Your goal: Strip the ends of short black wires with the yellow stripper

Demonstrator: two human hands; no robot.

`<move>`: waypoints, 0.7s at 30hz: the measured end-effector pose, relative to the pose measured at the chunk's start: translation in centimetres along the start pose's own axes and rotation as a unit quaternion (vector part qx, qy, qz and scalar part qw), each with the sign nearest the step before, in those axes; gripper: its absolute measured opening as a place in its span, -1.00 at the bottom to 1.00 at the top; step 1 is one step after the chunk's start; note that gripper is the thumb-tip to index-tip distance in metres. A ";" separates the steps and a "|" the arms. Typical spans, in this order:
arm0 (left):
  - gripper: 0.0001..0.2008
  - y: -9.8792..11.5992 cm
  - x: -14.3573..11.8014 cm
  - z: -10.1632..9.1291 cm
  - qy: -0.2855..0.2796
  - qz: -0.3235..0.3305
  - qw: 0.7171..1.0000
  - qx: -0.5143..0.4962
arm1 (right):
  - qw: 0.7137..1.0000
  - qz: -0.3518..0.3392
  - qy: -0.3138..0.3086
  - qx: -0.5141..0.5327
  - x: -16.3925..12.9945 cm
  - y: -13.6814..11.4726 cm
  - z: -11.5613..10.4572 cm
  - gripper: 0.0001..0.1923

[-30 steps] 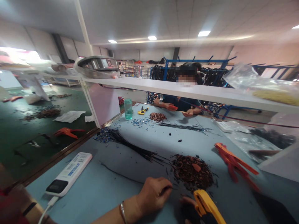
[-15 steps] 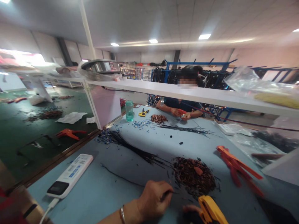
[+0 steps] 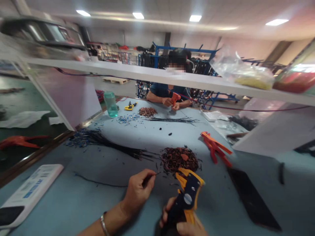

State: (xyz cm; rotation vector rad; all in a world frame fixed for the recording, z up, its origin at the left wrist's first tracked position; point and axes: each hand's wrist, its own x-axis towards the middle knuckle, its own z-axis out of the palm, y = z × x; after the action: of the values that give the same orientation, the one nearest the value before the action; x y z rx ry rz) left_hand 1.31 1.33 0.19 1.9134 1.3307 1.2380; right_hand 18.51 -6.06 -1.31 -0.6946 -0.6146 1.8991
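My left hand (image 3: 139, 190), with a bracelet at the wrist, pinches a thin black wire (image 3: 100, 181) close to one end. The wire trails left across the table, and its short tip sticks out past my fingertips. In my right hand (image 3: 183, 224) is a yellow and black wire stripper (image 3: 188, 193), gripped by its handles with the head pointing up. The wire tip is left of the stripper's head, apart from it. Just beyond lies a heap of dark insulation scraps (image 3: 178, 160) with an orange piece on it. A bundle of black wires (image 3: 118, 147) stretches to the left.
Orange-red pliers (image 3: 215, 147) and a dark flat object (image 3: 254, 200) lie at right. A white power bank (image 3: 31, 193) is at left. A raised shelf (image 3: 137, 70) spans the table. Behind it a co-worker (image 3: 169, 93) holds a red tool, near a green bottle (image 3: 111, 105).
My view has swung right and down. The wire stripper has come up fully into view in my right hand, its head now near the wire tip. The co-worker's red tool is raised.
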 end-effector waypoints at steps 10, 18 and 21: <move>-0.85 -0.1 -0.3 0.0 -0.003 0.027 1.000 0.006 | 0.983 0.103 -0.087 0.121 -0.7 0.0 0.4 -0.60; -0.84 -0.3 -0.2 0.1 -0.023 0.082 0.996 0.012 | 0.985 0.115 -0.088 0.098 -0.8 0.0 0.1 -0.56; -0.85 -0.2 -0.3 0.0 -0.027 0.101 0.994 0.023 | 0.989 0.103 -0.068 0.078 -0.7 0.1 -0.2 -0.54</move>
State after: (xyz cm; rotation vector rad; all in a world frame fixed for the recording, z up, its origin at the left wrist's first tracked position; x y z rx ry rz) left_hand 1.22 1.13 -0.06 2.1418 1.1715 1.2490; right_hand 18.82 -6.76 -1.36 -0.5477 -0.4875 2.1739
